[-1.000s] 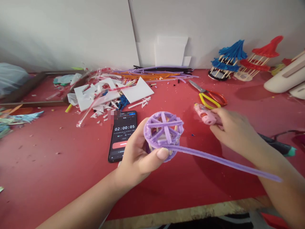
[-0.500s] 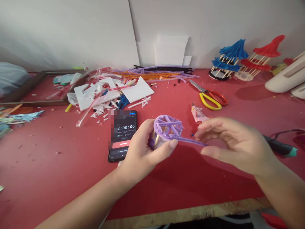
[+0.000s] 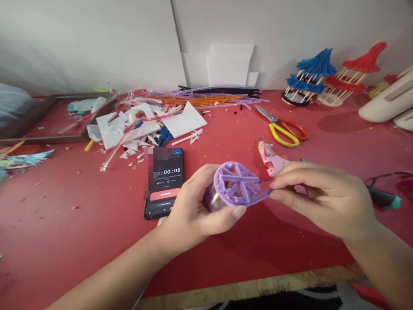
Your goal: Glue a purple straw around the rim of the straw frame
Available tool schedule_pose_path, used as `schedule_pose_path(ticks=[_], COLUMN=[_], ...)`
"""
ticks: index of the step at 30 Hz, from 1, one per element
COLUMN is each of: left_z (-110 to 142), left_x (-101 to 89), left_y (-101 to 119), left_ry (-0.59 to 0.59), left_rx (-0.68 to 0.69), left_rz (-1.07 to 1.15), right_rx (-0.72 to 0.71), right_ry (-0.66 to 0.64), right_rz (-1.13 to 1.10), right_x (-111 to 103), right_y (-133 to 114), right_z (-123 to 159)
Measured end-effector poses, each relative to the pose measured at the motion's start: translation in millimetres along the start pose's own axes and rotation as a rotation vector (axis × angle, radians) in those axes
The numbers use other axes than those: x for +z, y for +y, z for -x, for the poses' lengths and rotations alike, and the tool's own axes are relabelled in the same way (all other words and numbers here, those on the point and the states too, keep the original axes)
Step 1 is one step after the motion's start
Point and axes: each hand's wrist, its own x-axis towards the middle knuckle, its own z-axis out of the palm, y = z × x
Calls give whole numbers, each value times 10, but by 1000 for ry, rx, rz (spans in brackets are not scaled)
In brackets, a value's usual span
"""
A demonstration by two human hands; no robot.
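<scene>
My left hand (image 3: pixel 201 204) is closed round a small round craft model (image 3: pixel 238 181), its top a purple pipe-cleaner ring crossed by purple spokes. Pale sticks show below the ring, and the fingers hide much of its underside. From the ring's right side a loose purple pipe cleaner (image 3: pixel 262 196) runs out, and my right hand (image 3: pixel 316 198) pinches its end between thumb and forefinger. Just behind the right hand a pink hot glue gun (image 3: pixel 270 158) lies on the red table.
Scissors (image 3: pixel 285 129) with red and yellow handles lie beyond the glue gun. A phone (image 3: pixel 164 183) sits left of the model. Paper scraps (image 3: pixel 129 127) and pipe cleaners (image 3: pixel 209 100) are heaped behind. Blue (image 3: pixel 306 79) and red (image 3: pixel 350 77) models stand at back right.
My right hand has gone from loosely open to pinching the purple pipe cleaner's end. The model has tilted so that more of its spoked top faces me.
</scene>
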Motion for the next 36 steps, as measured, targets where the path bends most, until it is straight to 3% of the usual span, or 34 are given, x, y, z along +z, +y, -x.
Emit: schedule_pose_path(ticks=[13,28,33,36], left_z=[-21,-16,-24,-32], left_x=[-8,-5,10,17], left_y=[2,-8,-4,19], left_ry=[-210,-240,-109,-91], left_rx=[-146,-100,-79,-120], left_rz=[278,371,293,301], right_rx=[-39,-33,-7,42], right_ry=[-48,-81,-65,-35], right_rz=[-132,-160,-222,-262], right_x=[-21,-23,22,60], right_y=[-68,-94,-107,-99], right_z=[-31,-47,-19,14])
